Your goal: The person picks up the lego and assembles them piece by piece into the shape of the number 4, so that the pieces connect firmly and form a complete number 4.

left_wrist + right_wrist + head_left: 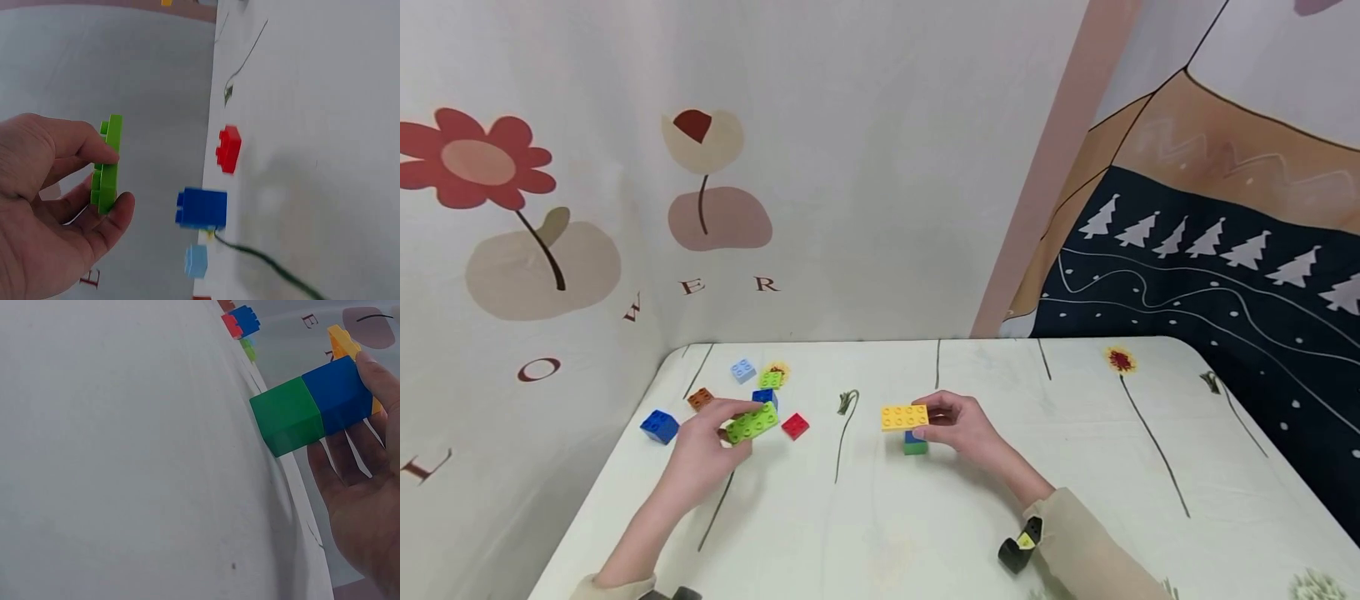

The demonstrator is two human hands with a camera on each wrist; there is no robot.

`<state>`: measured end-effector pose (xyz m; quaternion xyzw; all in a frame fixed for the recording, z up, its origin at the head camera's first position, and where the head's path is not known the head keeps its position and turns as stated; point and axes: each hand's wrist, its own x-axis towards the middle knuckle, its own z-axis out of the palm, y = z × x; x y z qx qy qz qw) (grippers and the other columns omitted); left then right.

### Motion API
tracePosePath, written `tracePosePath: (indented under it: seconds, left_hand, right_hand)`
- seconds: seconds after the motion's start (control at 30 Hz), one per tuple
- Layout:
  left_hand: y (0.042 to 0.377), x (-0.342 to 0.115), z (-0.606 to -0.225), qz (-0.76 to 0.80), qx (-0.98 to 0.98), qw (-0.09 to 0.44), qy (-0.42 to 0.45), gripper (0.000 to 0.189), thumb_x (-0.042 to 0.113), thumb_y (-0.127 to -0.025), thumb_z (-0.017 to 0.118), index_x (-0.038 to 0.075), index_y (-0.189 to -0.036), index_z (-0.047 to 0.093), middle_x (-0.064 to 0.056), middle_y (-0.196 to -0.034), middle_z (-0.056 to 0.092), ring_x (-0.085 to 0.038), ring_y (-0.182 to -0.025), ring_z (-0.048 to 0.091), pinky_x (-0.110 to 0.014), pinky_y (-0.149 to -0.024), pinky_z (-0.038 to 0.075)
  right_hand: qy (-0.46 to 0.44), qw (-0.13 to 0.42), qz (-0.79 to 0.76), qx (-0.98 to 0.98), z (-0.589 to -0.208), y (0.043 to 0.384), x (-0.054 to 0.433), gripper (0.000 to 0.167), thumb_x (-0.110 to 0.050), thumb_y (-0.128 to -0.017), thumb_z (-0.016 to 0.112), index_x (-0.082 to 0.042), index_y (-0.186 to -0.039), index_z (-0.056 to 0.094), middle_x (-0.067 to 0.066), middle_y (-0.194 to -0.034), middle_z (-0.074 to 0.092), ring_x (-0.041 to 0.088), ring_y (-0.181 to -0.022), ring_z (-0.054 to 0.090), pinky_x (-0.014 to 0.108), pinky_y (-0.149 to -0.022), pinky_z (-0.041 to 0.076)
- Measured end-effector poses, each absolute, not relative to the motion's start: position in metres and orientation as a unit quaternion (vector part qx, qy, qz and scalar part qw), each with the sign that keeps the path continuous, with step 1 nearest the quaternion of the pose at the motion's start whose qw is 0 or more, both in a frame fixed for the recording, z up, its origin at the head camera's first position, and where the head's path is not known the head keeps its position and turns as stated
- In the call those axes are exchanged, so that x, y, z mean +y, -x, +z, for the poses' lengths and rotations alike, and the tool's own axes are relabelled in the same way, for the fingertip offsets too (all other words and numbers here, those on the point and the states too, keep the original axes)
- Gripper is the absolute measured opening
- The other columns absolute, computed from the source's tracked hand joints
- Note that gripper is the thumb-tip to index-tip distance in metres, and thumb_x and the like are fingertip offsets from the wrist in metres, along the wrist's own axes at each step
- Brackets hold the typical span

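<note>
My left hand (703, 454) pinches a long light green toy brick (110, 165) by its sides, thumb against fingers, above the table's left part. Near the middle, my right hand (958, 429) grips a long yellow brick (904, 417), studs showing in the head view. Directly beneath the yellow brick is a blue brick (337, 394), and under that a green brick (287, 415), the three forming a small tower. The yellow one sticks out past the blue one. Fingers of the right hand also lie along the blue brick in the right wrist view.
Around my left hand lie a blue brick (659, 427), an orange-brown brick (701, 398), a light blue brick (743, 371), another light green brick (771, 380), a second blue brick (766, 397) and a red brick (795, 427). A printed cloth covers the table (850, 533); curtains hang behind.
</note>
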<state>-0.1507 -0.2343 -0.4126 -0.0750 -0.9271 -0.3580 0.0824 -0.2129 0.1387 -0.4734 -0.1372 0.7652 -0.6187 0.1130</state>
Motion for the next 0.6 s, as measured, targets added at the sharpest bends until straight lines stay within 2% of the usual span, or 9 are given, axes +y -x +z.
tracePosePath:
  seconds: [0.27,0.4,0.6]
  left_hand:
    - [0.156,-0.208,-0.419,-0.386,-0.916,0.053,0.098,0.048,-0.013,-0.082,0.073,0.007,-0.126,0.071,-0.013,-0.128,0.065,-0.027,-0.110,0.062,-0.032,-0.080,0.055]
    - [0.162,-0.193,-0.420,-0.405,-0.905,0.040,0.122,0.049,-0.013,-0.080,0.073,0.008,-0.125,0.072,-0.008,-0.123,0.067,-0.023,-0.106,0.062,-0.036,-0.080,0.056]
    - [0.171,-0.165,-0.414,-0.417,-0.896,0.014,0.150,0.050,-0.014,-0.079,0.073,0.011,-0.122,0.074,-0.002,-0.119,0.068,-0.019,-0.099,0.060,-0.031,-0.074,0.053]
  right_hand:
    - [0.136,0.117,-0.619,0.765,-0.474,0.212,0.139,0.038,-0.008,-0.088,0.081,0.001,-0.123,0.068,0.013,-0.117,0.069,0.026,-0.103,0.067,0.029,-0.089,0.057]
    - [0.132,0.117,-0.615,0.768,-0.473,0.212,0.139,0.038,-0.009,-0.088,0.081,0.000,-0.123,0.068,0.012,-0.118,0.069,0.025,-0.103,0.067,0.029,-0.089,0.057]
    - [0.135,0.116,-0.614,0.769,-0.472,0.212,0.139,0.038,-0.010,-0.088,0.082,-0.001,-0.123,0.069,0.011,-0.118,0.069,0.025,-0.103,0.067,0.030,-0.090,0.057]
